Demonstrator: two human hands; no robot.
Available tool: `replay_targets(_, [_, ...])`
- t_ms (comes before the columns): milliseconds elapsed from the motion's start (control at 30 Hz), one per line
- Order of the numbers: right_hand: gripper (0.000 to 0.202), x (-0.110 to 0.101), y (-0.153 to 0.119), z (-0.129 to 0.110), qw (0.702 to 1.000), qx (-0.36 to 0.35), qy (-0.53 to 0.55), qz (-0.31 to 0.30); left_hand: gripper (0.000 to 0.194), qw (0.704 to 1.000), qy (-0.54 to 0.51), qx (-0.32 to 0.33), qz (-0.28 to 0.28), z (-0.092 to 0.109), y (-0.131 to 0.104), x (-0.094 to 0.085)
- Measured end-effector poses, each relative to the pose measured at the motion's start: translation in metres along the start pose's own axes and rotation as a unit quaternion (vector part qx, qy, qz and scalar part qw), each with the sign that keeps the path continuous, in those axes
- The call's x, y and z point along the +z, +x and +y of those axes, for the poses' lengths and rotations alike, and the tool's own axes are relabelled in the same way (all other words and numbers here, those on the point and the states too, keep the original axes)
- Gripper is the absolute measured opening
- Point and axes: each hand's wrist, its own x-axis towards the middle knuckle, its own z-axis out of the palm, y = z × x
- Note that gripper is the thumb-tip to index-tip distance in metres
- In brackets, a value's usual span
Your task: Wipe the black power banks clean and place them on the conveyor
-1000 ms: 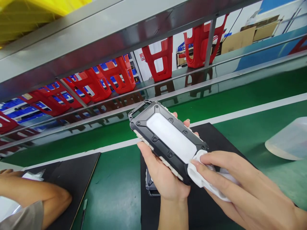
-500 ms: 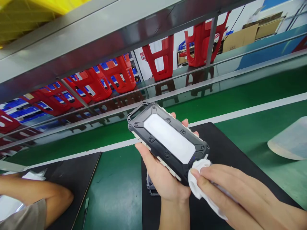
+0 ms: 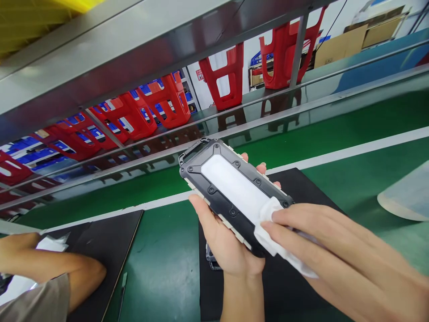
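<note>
A black rugged power bank (image 3: 221,201) with a white panel and screws along its rim lies tilted in my left hand (image 3: 231,243). The fingers wrap its far side and the thumb is on the near edge. My right hand (image 3: 321,241) pinches a white cloth (image 3: 270,219) and presses it on the lower right end of the white panel. Beneath my left hand, partly hidden, a similar dark device (image 3: 212,259) rests on a black mat (image 3: 298,190).
At the left, another person's arm (image 3: 67,268) rests on a second black mat (image 3: 124,241), with a thin tool (image 3: 122,290) beside it. A translucent container (image 3: 407,197) stands at the right. Red stools (image 3: 224,85) line the far side beneath a metal beam (image 3: 150,49).
My right hand has moved the cloth up and left from the device's lower corner onto the white panel. My left hand holds the device nearly still.
</note>
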Motion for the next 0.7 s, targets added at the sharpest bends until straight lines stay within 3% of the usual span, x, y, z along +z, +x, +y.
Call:
replay_targets(100, [0.032, 0.006, 0.011, -0.003, 0.997, -0.062, -0.038, 0.016, 0.073, 1.0, -0.005, -0.002, -0.003, 0.001, 0.0, -0.001])
replay_targets(433, [0.03, 0.003, 0.009, -0.003, 0.998, -0.059, 0.017, 0.001, 0.071, 0.999, 0.02, -0.015, 0.02, 0.001, -0.001, -0.003])
replay_targets(600, [0.032, -0.005, 0.005, 0.003, 0.989, -0.139, 0.041, -0.038, 0.068, 0.999, -0.002, -0.046, 0.004, 0.002, 0.001, -0.004])
replay_targets(633, [0.032, -0.006, 0.001, 0.002, 0.992, -0.118, 0.035, -0.033, 0.067, 0.999, -0.008, -0.048, 0.0, 0.002, 0.002, -0.003])
replay_targets(700, [0.033, -0.006, -0.005, -0.002, 0.999, 0.01, 0.053, -0.006, 0.068, 0.999, -0.01, -0.045, -0.001, 0.001, 0.003, -0.002])
